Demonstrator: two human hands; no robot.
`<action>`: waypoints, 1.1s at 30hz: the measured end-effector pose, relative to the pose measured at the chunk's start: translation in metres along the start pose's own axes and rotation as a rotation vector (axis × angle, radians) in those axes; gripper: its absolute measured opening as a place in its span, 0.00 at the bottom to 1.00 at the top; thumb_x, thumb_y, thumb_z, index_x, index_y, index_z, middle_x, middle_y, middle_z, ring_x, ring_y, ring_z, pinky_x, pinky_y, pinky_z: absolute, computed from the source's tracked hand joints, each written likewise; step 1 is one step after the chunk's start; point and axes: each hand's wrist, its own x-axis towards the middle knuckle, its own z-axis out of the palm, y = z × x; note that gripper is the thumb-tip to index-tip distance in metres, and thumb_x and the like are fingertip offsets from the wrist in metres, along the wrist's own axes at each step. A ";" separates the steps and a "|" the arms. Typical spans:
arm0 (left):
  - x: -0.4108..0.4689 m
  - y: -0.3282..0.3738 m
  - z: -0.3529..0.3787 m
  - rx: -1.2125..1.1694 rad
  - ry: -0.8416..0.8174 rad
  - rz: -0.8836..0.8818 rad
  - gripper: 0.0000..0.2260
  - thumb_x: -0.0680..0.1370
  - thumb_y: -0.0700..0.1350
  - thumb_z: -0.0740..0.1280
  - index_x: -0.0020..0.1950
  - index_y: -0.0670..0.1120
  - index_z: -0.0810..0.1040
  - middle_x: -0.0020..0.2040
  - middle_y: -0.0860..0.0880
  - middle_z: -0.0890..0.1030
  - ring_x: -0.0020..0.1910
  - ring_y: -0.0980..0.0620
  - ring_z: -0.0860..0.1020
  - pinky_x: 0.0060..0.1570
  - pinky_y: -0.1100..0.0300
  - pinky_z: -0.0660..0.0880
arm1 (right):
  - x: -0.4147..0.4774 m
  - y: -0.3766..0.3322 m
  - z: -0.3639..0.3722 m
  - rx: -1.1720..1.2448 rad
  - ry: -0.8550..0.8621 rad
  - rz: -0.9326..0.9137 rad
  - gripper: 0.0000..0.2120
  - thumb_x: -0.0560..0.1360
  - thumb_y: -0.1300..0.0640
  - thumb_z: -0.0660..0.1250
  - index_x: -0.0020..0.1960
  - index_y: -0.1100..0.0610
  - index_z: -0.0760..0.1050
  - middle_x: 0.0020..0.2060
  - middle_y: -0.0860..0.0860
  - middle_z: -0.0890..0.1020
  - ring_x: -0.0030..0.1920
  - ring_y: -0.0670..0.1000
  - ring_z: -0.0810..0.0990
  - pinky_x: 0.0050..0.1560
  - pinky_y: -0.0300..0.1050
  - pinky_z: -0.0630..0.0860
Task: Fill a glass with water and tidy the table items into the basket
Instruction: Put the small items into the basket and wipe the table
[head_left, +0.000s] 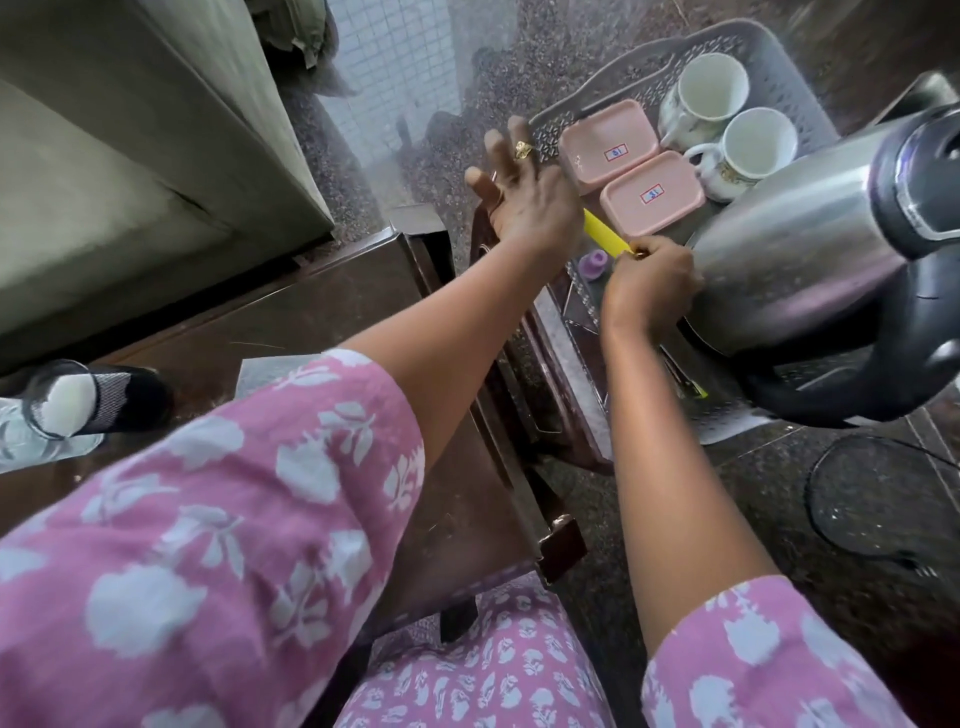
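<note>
Right hand (649, 288) grip pinches the end of a yellow tool (605, 236) over the grey basket (774, 54). Left hand (524, 192) is spread at the basket's rim. Inside the basket are two pink boxes (608, 140), two mugs (711, 91) and a steel kettle (810, 228). The glass (57, 400) stands well apart from the basket, on the desk (322, 312).

Pink sleeves (208, 519) printed with white flowers (the lap cloth (493, 675) matches), plus one gold finger ring (523, 150).

Left hand (524, 192) splayed, right hand (647, 283) clenched.
</note>
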 end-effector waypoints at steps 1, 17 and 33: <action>0.001 0.001 0.000 0.030 0.004 0.000 0.24 0.76 0.36 0.55 0.73 0.45 0.62 0.76 0.45 0.36 0.73 0.38 0.35 0.67 0.35 0.36 | 0.001 -0.001 0.001 -0.022 -0.007 -0.017 0.17 0.73 0.66 0.59 0.56 0.56 0.80 0.54 0.58 0.81 0.56 0.60 0.77 0.50 0.49 0.73; -0.010 -0.012 0.020 -0.225 0.267 0.106 0.20 0.77 0.44 0.57 0.68 0.58 0.64 0.75 0.49 0.51 0.72 0.40 0.49 0.65 0.41 0.54 | -0.014 -0.005 0.010 0.131 0.146 -0.231 0.12 0.69 0.70 0.61 0.47 0.66 0.81 0.47 0.65 0.79 0.46 0.63 0.78 0.45 0.46 0.65; -0.085 -0.215 0.070 -0.503 0.469 -0.538 0.16 0.77 0.47 0.60 0.65 0.53 0.70 0.68 0.49 0.65 0.67 0.45 0.61 0.63 0.48 0.59 | -0.154 0.006 0.100 0.207 -0.124 -0.638 0.05 0.66 0.72 0.68 0.40 0.66 0.80 0.39 0.62 0.80 0.40 0.60 0.81 0.44 0.41 0.70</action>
